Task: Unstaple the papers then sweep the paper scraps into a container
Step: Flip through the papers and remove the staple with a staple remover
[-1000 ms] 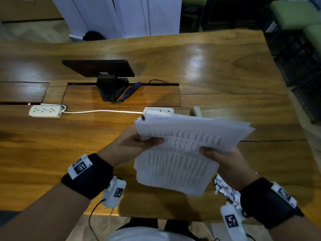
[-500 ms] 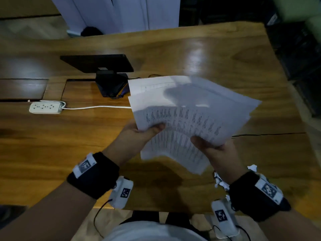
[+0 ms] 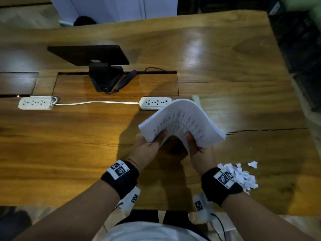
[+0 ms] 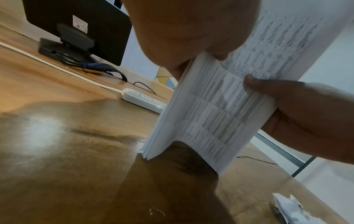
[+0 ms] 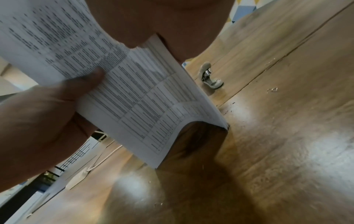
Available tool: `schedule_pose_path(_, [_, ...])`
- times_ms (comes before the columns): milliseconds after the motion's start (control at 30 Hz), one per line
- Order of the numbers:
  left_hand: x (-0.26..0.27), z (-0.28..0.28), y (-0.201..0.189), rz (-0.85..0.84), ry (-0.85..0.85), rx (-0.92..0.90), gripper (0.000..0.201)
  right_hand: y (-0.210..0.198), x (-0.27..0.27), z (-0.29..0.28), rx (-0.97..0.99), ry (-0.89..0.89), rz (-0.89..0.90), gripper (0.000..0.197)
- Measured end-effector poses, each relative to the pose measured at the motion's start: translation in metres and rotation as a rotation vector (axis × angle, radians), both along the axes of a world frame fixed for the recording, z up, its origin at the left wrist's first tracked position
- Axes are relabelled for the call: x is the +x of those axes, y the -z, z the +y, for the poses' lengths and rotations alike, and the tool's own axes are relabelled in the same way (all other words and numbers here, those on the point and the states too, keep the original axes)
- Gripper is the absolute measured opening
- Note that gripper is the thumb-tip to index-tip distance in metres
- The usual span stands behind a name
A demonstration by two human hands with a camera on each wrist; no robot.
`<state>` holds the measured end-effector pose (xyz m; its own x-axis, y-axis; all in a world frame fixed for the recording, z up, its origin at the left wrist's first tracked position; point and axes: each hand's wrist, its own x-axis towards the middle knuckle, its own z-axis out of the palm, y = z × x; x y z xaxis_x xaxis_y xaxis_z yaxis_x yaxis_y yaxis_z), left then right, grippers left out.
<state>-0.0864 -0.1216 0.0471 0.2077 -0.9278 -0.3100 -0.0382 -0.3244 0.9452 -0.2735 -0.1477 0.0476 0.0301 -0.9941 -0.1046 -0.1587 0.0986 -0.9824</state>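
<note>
since the earlier frame the fanned sheets are gathered into one stack of papers, now bowed into an arch between the hands. the left hand grips the stack's left edge, thumb on the printed face; the right hand grips the right edge likewise. in the wrist views the stack's lower edges stand on the wooden table. paper scraps lie in a heap just beside the right wrist. a staple remover rests beyond the right hand. a power strip lies just beyond the stack; a monitor stands further off, beyond the left hand.
</note>
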Motion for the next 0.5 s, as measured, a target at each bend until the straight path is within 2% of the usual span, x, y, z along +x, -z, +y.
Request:
schedule_pose_path(67, [0.001, -0.003, 0.001, -0.019, 0.011, -0.029, 0.040, 0.001, -0.004, -0.006, 0.022, 0.004, 0.019, 0.029])
schedule_pose_path(200, [0.006, -0.009, -0.002, -0.027, 0.045, -0.086, 0.039, -0.002, -0.014, -0.020, 0.116, -0.021, 0.052, 0.013])
schedule_pose_path(333, [0.014, -0.016, -0.008, -0.024, 0.059, -0.106, 0.037, 0.000, -0.024, -0.036, 0.175, -0.085, 0.084, 0.011])
schedule_pose_path(400, [0.024, -0.020, -0.014, -0.070, 0.093, -0.103, 0.037, 0.000, -0.034, -0.048, 0.234, -0.200, 0.122, 0.016])
schedule_pose_path(500, [0.053, -0.021, -0.027, -0.108, 0.097, -0.053, 0.028, 0.011, -0.062, -0.075, 0.345, -0.476, 0.334, 0.030])
